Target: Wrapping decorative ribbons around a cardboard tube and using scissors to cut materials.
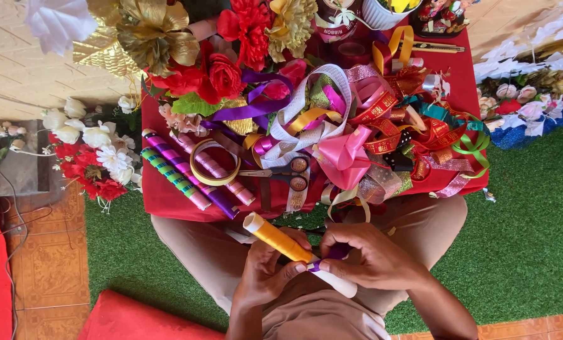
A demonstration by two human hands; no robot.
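Left hand [266, 271] grip closed on glossy yellow-wrapped stick [278, 240], right hand [369, 255] pinching satin purple ribbon [335, 254]

Both hands together over lap: L [266, 274] & R [369, 258], fingers curled

Taking the red-covered table [162, 195] as the landmark: on its near left part lie four wrapped sticks, one green-striped [168, 173], one pink-and-purple striped [176, 165], one plain purple [221, 200] and one pale pink [221, 173]. Just right of them sit one roll of yellow tape [213, 162] and one pair of scissors [284, 173]. One heap of loose ribbons [382, 126] fills the table's right half; the strands are too tangled to count. Below the table's near edge are two hands, the left hand [266, 274] and the right hand [369, 258], sharing one stick wound in orange ribbon [278, 240].
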